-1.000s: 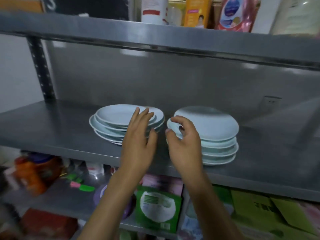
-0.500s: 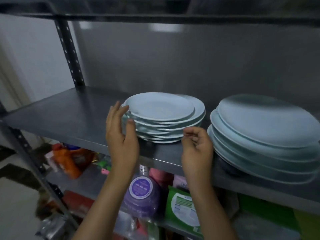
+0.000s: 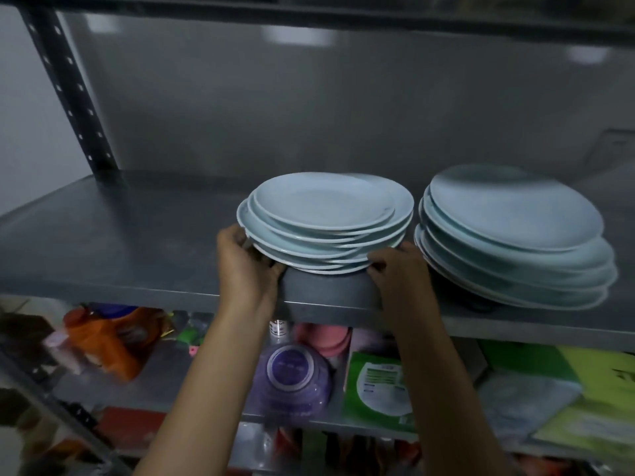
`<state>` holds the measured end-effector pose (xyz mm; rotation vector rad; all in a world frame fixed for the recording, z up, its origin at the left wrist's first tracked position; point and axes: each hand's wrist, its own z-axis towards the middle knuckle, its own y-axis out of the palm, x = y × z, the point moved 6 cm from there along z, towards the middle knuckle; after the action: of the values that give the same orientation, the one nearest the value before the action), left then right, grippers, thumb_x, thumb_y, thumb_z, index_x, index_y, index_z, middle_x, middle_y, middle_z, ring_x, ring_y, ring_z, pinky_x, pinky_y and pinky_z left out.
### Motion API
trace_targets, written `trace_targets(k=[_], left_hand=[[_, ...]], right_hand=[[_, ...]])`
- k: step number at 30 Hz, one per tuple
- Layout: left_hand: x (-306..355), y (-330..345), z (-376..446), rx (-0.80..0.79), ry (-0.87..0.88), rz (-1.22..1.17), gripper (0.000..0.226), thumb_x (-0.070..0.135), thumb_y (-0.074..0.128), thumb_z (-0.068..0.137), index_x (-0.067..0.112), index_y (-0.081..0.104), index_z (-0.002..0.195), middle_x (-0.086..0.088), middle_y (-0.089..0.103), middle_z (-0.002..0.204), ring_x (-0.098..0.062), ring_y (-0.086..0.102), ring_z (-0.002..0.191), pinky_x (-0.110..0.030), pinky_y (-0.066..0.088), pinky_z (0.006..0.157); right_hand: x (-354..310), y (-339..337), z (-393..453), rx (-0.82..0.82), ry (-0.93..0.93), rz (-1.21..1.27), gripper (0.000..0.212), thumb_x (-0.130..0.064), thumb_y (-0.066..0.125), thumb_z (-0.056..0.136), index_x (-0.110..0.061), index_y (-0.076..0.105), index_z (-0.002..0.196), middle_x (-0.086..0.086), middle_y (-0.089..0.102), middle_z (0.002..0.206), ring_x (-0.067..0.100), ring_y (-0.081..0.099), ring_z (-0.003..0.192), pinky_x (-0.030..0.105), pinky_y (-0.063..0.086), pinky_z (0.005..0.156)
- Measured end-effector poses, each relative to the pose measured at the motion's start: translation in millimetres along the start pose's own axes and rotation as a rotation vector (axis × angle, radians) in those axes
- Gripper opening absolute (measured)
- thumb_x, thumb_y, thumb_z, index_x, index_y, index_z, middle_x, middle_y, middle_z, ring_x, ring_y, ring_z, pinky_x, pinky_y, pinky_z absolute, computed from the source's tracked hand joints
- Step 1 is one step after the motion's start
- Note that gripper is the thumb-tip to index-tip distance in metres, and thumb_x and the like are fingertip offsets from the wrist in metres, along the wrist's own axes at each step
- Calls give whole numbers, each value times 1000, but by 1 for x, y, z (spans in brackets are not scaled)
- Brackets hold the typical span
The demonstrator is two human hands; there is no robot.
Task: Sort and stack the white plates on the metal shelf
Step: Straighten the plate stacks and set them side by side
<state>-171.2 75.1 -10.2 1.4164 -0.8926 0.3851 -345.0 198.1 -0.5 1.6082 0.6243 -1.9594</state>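
Plates are seen from the head camera as two piles on the metal shelf [image 3: 113, 242]. The smaller stack [image 3: 326, 221], uneven, is gripped at its left edge by the left hand [image 3: 245, 266] and at its right edge by the right hand [image 3: 398, 273], fingers curled beneath. The larger stack [image 3: 515, 235] is left untouched just beside it, to the right.
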Motion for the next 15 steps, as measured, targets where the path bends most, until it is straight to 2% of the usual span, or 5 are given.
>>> trace_targets(k=[2,5,7,11,15], left_hand=[[0,-5,5,-7,-56,-21,16,27,43,85,19,55,79,-5,58,81,-25,58,91,-45,47,95],[2,-5,6,-56,-99,-22,16,32,42,85,20,52,81,-6,57,83,-26,59,91,-47,46,96],[4,-10,9,-58,-127,-17,24,38,42,85,19,51,95,-10,58,94,-28,60,98,-49,46,96],[11,-17,12,-57,-196,-60,57,48,38,88,8,51,127,-20,60,117,-36,60,113,-56,45,97],[19,-23,9,-62,-197,-21,57,50,34,90,7,53,122,-21,60,119,-36,60,113,-55,46,96]], right_hand=[[6,5,2,-68,-56,41,30,12,63,65,-16,69,75,10,61,68,30,62,63,48,55,72],[14,2,-4,-152,-21,-16,38,-13,66,57,-51,69,63,-7,54,67,31,57,77,57,51,82],[-3,5,-13,-179,-35,14,15,-32,63,51,-44,71,57,1,56,77,31,53,94,60,43,99],[-2,11,-25,-147,73,234,17,-14,59,61,-23,70,53,3,58,79,27,54,93,49,46,101],[15,18,-32,-80,164,468,30,-3,59,71,-19,65,47,-1,64,62,22,56,78,27,52,73]])
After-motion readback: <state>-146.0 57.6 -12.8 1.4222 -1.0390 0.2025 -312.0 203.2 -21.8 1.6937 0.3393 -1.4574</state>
